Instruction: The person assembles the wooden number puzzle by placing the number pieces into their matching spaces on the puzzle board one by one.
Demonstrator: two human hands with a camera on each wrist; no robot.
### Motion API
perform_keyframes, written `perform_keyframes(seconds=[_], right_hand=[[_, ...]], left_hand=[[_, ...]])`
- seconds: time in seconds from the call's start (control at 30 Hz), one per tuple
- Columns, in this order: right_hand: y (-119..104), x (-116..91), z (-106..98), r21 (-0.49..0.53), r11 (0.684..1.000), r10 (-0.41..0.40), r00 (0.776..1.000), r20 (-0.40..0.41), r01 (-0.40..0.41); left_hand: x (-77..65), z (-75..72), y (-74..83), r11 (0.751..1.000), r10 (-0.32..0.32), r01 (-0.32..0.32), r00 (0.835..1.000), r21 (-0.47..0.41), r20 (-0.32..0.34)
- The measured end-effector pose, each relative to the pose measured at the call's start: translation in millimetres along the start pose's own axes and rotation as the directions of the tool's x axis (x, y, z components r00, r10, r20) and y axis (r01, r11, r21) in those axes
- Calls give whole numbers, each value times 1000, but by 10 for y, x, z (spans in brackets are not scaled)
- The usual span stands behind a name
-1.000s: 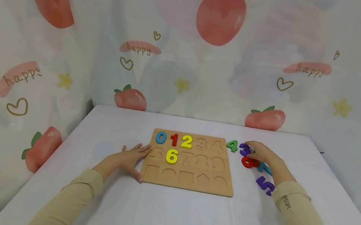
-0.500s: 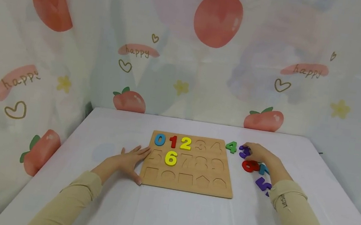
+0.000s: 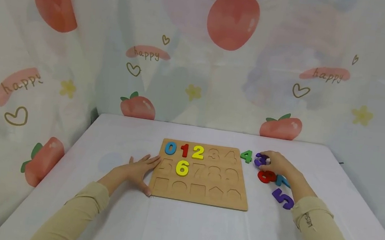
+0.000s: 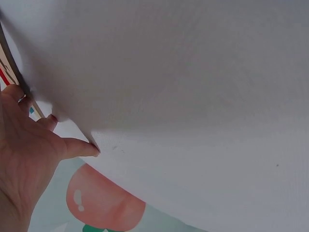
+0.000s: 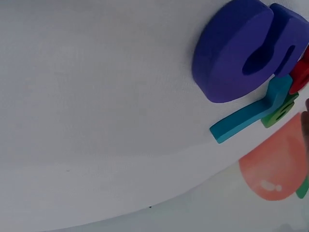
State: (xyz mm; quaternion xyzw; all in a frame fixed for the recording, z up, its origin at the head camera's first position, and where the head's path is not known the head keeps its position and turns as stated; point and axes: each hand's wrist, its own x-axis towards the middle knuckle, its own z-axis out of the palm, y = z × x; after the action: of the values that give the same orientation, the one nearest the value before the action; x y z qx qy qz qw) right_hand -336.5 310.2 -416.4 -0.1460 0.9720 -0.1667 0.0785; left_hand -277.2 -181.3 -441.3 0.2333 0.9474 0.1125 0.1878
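Observation:
A wooden number board (image 3: 169, 191) lies on the table. In its cut-outs sit a blue 0 (image 3: 165, 148), a red 1 (image 3: 184, 151), a yellow 2 (image 3: 195, 155) and a yellow 6 (image 3: 178, 169). My left hand (image 3: 137, 172) rests at the board's left edge, fingers spread, thumb near the lower corner. To the right of the board, my right hand (image 3: 278, 164) pinches a purple 3 (image 3: 258, 163) with its fingertips. Beside the 3 is a green 4 (image 3: 247, 156). Only a sliver of that hand shows in the right wrist view.
Below the right hand lie a red number (image 3: 265, 177), a blue 7 (image 3: 280, 181) and a purple 5 (image 3: 282, 198). A green piece (image 5: 279, 113) shows behind the 7 in the right wrist view. A printed cloth (image 3: 226, 80) hangs behind the white table (image 3: 178, 234).
The right hand stays at the purple 3, shifting slightly, and the 3 has turned a little under its fingers. The purple 5 shows more fully now. The left hand keeps its place.

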Motion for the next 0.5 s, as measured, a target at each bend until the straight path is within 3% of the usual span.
perform_keyframes(seconds=[0.33, 0.5], right_hand=[[-58, 79, 11, 5, 999, -41, 999, -16, 41], [-57, 52, 67, 14, 999, -52, 999, -6, 52]], left_hand=[[-37, -72, -5, 1000, -27, 27, 1000, 11, 8], [-49, -3, 7, 1000, -5, 6, 1000, -6, 13]])
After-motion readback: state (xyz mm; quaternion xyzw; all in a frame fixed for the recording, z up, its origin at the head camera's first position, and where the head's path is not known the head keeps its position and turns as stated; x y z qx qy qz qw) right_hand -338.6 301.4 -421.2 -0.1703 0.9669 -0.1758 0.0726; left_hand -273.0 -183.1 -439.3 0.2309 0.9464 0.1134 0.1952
